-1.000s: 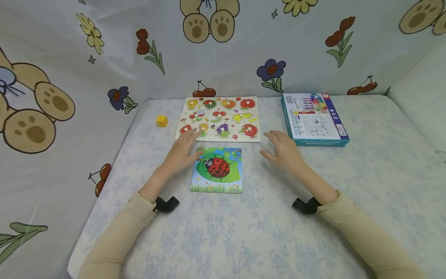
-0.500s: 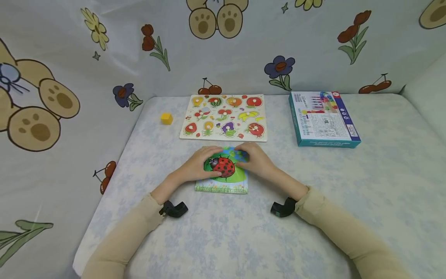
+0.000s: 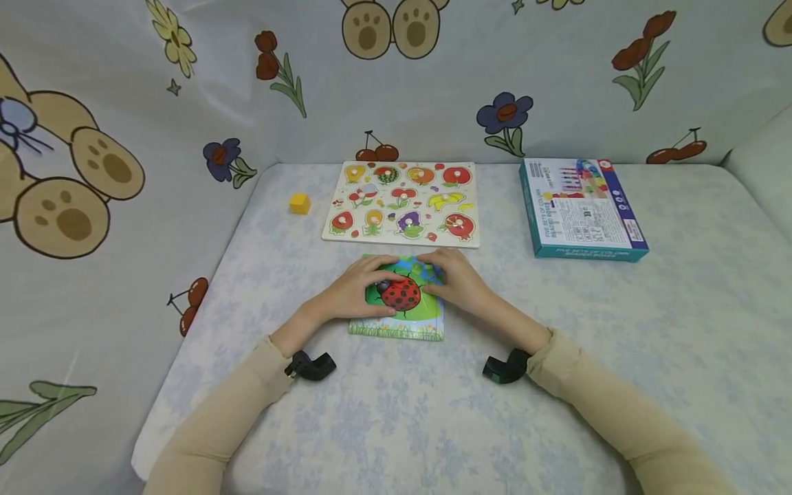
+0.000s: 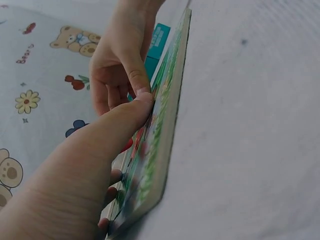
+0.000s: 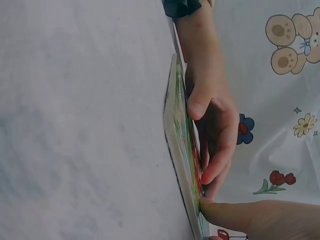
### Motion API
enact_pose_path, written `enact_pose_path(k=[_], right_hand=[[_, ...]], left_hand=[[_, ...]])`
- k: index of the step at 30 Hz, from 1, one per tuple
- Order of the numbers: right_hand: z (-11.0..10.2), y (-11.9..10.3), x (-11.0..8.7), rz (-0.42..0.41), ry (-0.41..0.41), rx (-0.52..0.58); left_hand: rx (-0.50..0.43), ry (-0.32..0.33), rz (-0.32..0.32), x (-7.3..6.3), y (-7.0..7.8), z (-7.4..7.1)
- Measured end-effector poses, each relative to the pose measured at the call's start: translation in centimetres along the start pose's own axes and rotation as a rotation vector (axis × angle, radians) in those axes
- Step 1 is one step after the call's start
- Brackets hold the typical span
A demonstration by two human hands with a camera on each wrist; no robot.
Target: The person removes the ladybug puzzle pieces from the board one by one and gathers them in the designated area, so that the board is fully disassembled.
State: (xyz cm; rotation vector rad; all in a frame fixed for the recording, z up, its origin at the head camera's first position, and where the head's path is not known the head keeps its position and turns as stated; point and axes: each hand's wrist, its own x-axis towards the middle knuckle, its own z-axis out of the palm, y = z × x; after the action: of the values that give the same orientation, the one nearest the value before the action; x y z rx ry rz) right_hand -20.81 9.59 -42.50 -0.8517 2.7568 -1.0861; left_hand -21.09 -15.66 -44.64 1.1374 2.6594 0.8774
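Observation:
A square ladybug picture puzzle (image 3: pixel 396 330) lies on the table in front of the person, its pale board edge showing in both wrist views. My left hand (image 3: pixel 355 289) curves over its left side. The left thumb and index fingertip touch the picture at the lower and upper sides of the red ladybug (image 3: pixel 401 294). Over the upper right of the puzzle, my right hand (image 3: pixel 460 282) holds it with the thumb on its face beside the ladybug and the fingers at the far edge. In the right wrist view the left fingertips lie against the red part of the picture.
Just beyond the puzzle lies a wooden fruit peg board (image 3: pixel 377 236). A small yellow cube (image 3: pixel 300 203) sits to its left, a teal-and-white box (image 3: pixel 584 213) to its right. A curtain with printed bears and flowers hangs behind the table (image 3: pixel 396 419).
Both hands came inward from either side and closed over the puzzle. Since half a second ago the left index finger has shifted onto the ladybug. The head view has tilted slightly.

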Motion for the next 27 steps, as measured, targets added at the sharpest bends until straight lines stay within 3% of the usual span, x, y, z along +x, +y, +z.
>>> enact_pose_path(k=[8,12,16,19,22,27], right_hand=[[-0.2,0.1,0.3,0.031,-0.030,0.094],[0.3,0.0,0.2,0.038,-0.001,0.118],[0.6,0.4,0.2,0.040,0.058,0.181],[0.4,0.7,0.2,0.102,0.107,0.289],[-0.3,1.0,-0.2,0.249,0.144,0.411],[-2.7,2.1,-1.7,0.425,0.159,0.465]], left_hand=[[0.016,-0.012,0.015,0.1,0.2,-0.3],[0.039,-0.019,0.077,0.0,0.6,0.0],[0.062,-0.071,0.103,0.0,1.3,0.5],[0.076,-0.100,0.089,0.2,1.6,0.6],[0.080,-0.097,0.087,0.2,1.6,0.7],[0.079,-0.076,0.074,0.1,1.6,0.6]])
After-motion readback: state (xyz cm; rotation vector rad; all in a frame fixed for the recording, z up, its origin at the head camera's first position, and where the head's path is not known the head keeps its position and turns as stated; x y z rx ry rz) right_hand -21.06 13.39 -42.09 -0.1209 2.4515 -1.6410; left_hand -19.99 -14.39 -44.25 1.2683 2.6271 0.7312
